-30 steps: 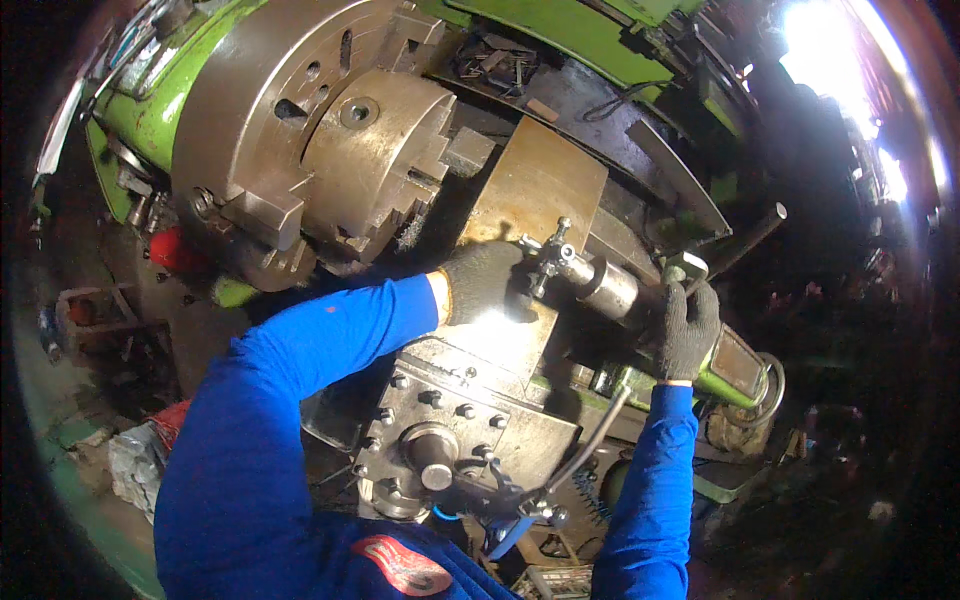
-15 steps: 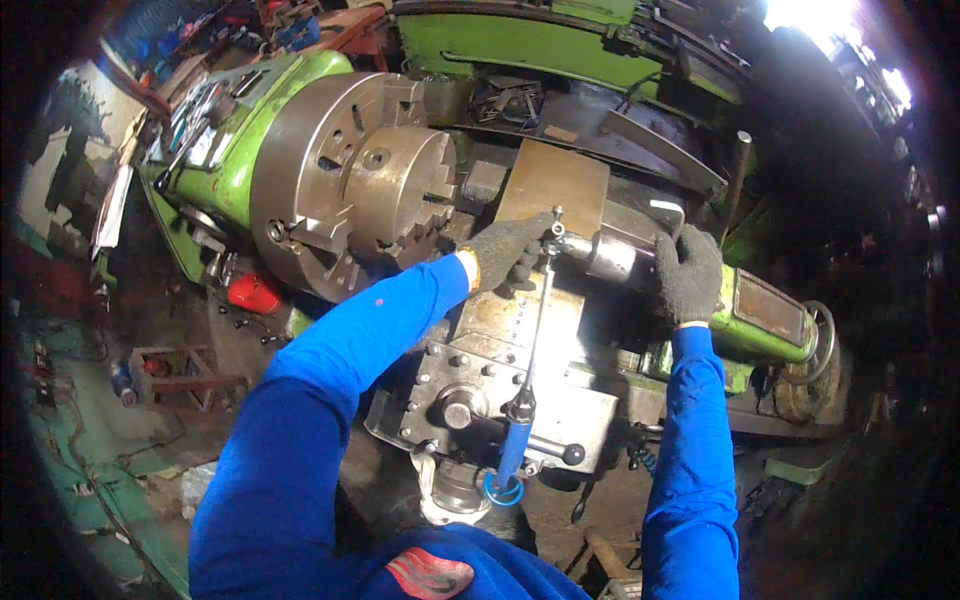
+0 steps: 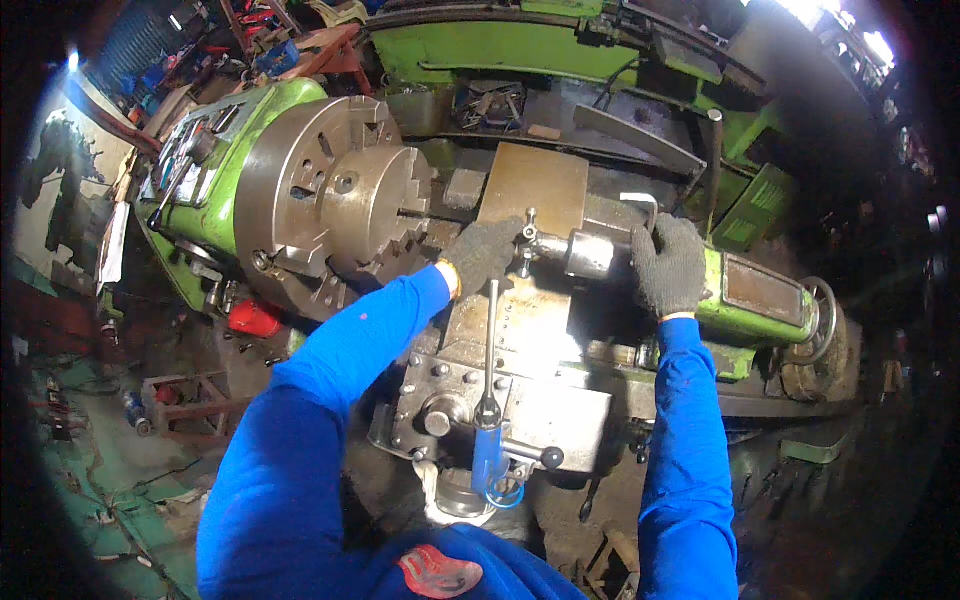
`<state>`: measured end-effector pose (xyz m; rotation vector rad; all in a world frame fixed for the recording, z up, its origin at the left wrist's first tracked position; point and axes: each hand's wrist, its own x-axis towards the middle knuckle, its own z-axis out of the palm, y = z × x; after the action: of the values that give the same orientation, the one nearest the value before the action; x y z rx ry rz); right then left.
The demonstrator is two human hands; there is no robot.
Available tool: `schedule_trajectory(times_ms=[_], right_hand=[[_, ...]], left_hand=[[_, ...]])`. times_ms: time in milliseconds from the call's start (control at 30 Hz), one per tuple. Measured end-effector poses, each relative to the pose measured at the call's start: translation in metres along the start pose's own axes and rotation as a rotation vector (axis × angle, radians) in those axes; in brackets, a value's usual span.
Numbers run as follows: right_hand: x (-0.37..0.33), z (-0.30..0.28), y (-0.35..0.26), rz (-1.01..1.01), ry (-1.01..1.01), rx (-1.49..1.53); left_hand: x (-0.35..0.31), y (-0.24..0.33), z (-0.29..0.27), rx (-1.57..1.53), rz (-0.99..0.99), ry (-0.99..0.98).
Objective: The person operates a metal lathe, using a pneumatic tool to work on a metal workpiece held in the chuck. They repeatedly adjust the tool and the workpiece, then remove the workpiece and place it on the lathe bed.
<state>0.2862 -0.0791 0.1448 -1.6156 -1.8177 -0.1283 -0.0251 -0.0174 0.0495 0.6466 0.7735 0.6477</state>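
Your left hand (image 3: 482, 255), in a dark knit glove, is closed around the left end of the steel cylinder (image 3: 590, 253) that sticks out horizontally over the lathe carriage; the fingers cover a small knobbed fitting (image 3: 529, 235) at that end. Your right hand (image 3: 668, 265), gloved the same way, is clenched over the cylinder's right end, where it meets the green tailstock (image 3: 760, 300). A bent hex key (image 3: 640, 202) rises just above that hand; you cannot tell from this view whether the fingers grip it.

The cylinder lies level, between the two hands, well right of the chuck (image 3: 335, 205).

Edges: the chuck's stepped jaws face right, and your left wrist passes just beside their lower edge. A flat brass-coloured plate (image 3: 535, 185) stands behind the left hand, its lower edge hidden by the glove. A blue-handled ratchet (image 3: 489, 400) hangs upright below the left hand, its shaft close to your left cuff, handle down in front of the carriage apron (image 3: 560, 415).

Open room: there is dark open space to the right of the tailstock handwheel (image 3: 818, 320). Below your forearms the apron and its knobs crowd in. The floor at lower left holds a red can (image 3: 252, 318) and scattered clutter.
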Motion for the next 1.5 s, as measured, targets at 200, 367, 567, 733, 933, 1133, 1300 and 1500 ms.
schedule_trajectory(times_ms=[200,367,567,733,933,1133,1300,1500], right_hand=[[0.000,0.002,-0.003,0.034,0.007,-0.002],[-0.001,0.001,-0.005,0.055,0.003,0.015],[0.002,0.005,-0.004,0.082,-0.018,0.044],[0.003,-0.014,-0.015,0.137,0.043,0.378],[-0.005,0.007,-0.096,0.088,-0.239,0.503],[-0.005,0.045,-0.065,-0.200,-0.327,-0.021],[0.007,0.052,-0.105,0.076,-0.449,0.175],[0.024,0.058,-0.118,-0.584,-0.494,-0.423]], left_hand=[[-0.016,0.004,0.020,0.156,-0.051,0.279],[-0.068,0.026,0.028,0.149,0.068,0.434],[-0.166,0.083,0.059,1.049,0.761,0.517],[-0.226,0.166,0.073,2.102,0.884,1.015],[-0.211,0.177,-0.027,1.815,0.528,1.692],[-0.197,0.177,-0.019,1.735,0.491,1.577],[-0.209,0.176,-0.017,1.703,0.460,1.571],[-0.210,0.176,-0.030,1.638,0.551,1.618]])
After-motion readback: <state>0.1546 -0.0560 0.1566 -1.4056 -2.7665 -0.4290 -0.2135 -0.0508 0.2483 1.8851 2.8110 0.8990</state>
